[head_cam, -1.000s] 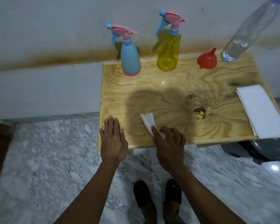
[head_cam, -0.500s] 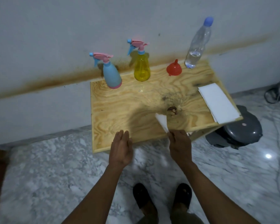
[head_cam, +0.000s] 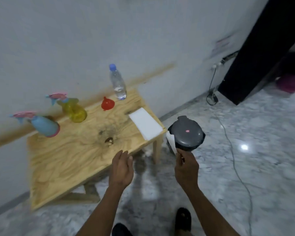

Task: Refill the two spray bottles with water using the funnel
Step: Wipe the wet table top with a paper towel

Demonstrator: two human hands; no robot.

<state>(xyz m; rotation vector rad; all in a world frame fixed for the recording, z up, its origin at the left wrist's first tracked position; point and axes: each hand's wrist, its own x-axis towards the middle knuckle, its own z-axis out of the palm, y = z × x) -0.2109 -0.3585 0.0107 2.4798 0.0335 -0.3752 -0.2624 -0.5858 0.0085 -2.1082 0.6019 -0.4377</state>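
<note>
I'm seeing the plywood counter [head_cam: 61, 160] filling the lower left, its grain smeared by motion blur. The blue spray bottle [head_cam: 45, 126] and yellow spray bottle [head_cam: 75, 110] are blurring at left; the clear water bottle [head_cam: 118, 84] and red funnel [head_cam: 107, 103] are standing at centre. My right hand [head_cam: 186, 167] is pinching a white tissue [head_cam: 171, 142] over the grey lidded bin [head_cam: 186, 133]; my left hand [head_cam: 122, 167] is hanging open, flat.

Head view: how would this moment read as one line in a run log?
right hand: grip on white tissue, off table, near grey bin | left hand: open, empty | spray bottles, funnel: untouched
</note>
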